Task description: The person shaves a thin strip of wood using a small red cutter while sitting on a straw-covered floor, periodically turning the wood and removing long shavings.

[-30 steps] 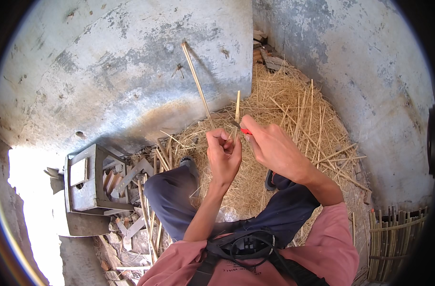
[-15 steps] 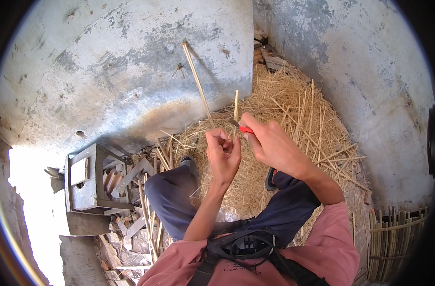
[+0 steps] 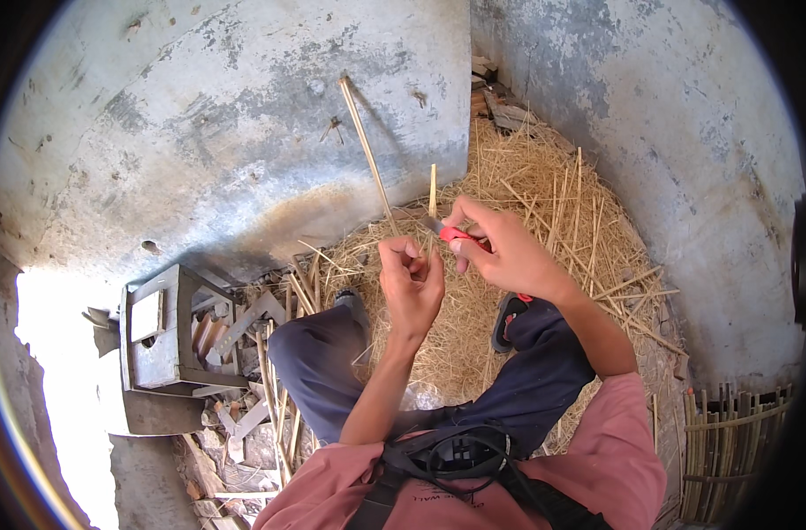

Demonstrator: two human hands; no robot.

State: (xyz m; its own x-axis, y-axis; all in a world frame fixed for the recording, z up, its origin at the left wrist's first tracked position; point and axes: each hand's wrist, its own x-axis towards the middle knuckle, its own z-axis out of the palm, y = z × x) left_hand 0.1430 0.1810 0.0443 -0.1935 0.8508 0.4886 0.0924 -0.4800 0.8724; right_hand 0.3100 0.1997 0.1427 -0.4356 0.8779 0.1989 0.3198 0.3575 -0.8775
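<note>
My left hand is closed around a thin bamboo stick that points upward out of my fist. My right hand grips a small knife with a red handle, its blade set against the stick just above my left fist. A longer pale stick leans against the wall right behind my hands. Both hands are held over my knees, above a heap of straw-like shavings.
A grey plastered wall curves round the corner. A small wooden stool or crate stands at the left, with wood scraps beside it. A bundle of split bamboo strips lies at the lower right. My shoes rest in the shavings.
The knife hand has shifted a little along the stick; the short stick stands slightly higher out of my left fist. Otherwise the scene is the same.
</note>
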